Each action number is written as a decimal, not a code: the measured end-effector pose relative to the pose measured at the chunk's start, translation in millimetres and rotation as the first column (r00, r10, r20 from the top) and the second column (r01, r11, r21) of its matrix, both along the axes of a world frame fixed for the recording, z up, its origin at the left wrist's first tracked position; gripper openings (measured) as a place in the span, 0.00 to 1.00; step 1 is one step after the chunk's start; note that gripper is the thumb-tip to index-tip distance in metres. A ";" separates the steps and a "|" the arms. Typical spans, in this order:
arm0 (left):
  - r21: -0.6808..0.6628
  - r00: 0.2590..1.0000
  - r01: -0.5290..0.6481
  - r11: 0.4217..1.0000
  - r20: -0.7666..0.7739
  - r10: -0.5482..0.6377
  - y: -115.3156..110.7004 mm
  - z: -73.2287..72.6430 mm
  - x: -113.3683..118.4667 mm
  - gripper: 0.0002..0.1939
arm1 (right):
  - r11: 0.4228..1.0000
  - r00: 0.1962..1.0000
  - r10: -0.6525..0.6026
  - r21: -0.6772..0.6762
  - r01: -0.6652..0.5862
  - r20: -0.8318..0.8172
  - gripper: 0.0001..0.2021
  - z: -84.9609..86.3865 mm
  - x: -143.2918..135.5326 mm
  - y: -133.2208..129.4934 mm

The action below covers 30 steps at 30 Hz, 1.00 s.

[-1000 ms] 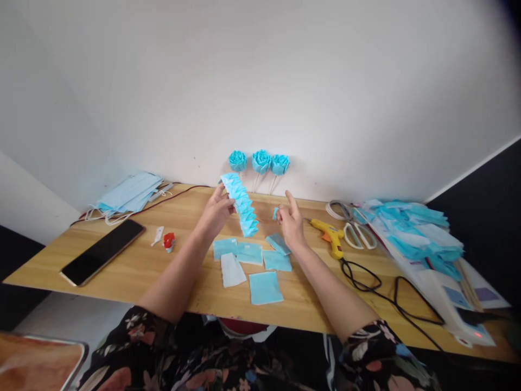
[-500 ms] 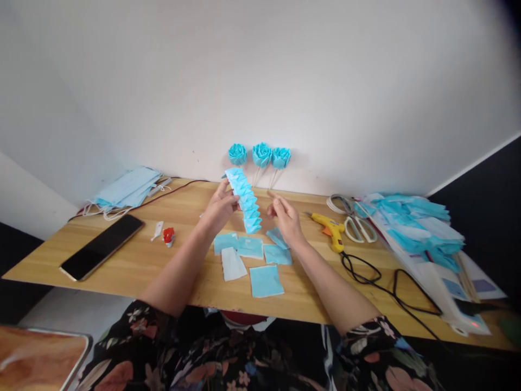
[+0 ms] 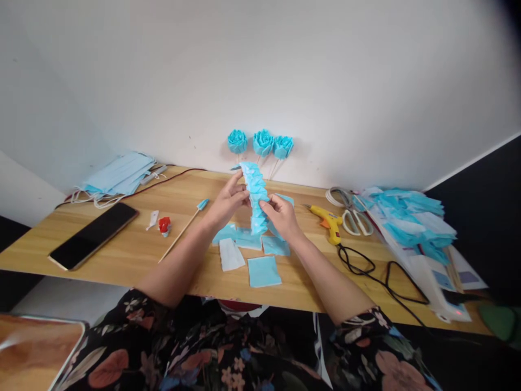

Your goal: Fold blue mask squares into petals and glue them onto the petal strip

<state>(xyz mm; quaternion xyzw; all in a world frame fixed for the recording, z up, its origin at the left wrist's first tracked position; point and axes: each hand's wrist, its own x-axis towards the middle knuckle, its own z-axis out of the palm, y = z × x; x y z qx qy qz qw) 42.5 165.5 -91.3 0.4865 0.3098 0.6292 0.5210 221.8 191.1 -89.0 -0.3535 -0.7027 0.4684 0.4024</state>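
Note:
A pleated light-blue strip (image 3: 255,187) hangs over the table between my hands. My left hand (image 3: 228,203) grips its left edge, fingers toward the top end. On the lower right side, my right hand (image 3: 281,214) pinches the strip between thumb and fingers. Below lie several blue cut squares (image 3: 264,271) and a whitish piece (image 3: 232,255); some squares are partly covered by my right hand. A wooden stick with a blue tip (image 3: 202,204) lies left of my left forearm. Behind, three blue fabric flowers (image 3: 263,142) on sticks lean against the wall.
At right lie a yellow glue gun (image 3: 330,220) with a black cord, scissors (image 3: 357,221), blue scraps (image 3: 419,222) and a white power strip (image 3: 442,296). At left are a phone (image 3: 94,236), a red-wrapped item (image 3: 164,225) and face masks (image 3: 118,174). The wooden table (image 3: 138,277) meets the wall.
My right hand has moved left from beside the strip and now pinches its lower part. The strip has shifted slightly right, and the blue-tipped stick has come into sight. The view has shifted a little.

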 end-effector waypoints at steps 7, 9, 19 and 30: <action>-0.046 0.995 0.067 0.997 -0.075 -0.070 -3.3 0.9 0.6 0.46 | 0.997 0.999 -0.039 0.061 0.039 0.004 0.16 -3.8 1.7 3.4; -0.036 0.994 0.067 0.997 -0.083 -0.070 -0.6 -2.2 -0.3 0.45 | 0.998 1.000 -0.028 0.057 0.028 -0.002 0.17 -5.5 2.2 5.1; 0.014 0.998 -0.048 0.999 -0.050 0.049 4.3 -0.1 -4.1 0.43 | 0.997 0.996 0.070 -0.031 -0.071 -0.048 0.20 -10.5 4.9 13.1; -0.033 0.995 0.023 0.999 -0.092 -0.026 -1.4 0.5 0.1 0.48 | 0.999 1.000 0.007 0.047 -0.006 -0.004 0.17 -2.4 5.3 7.3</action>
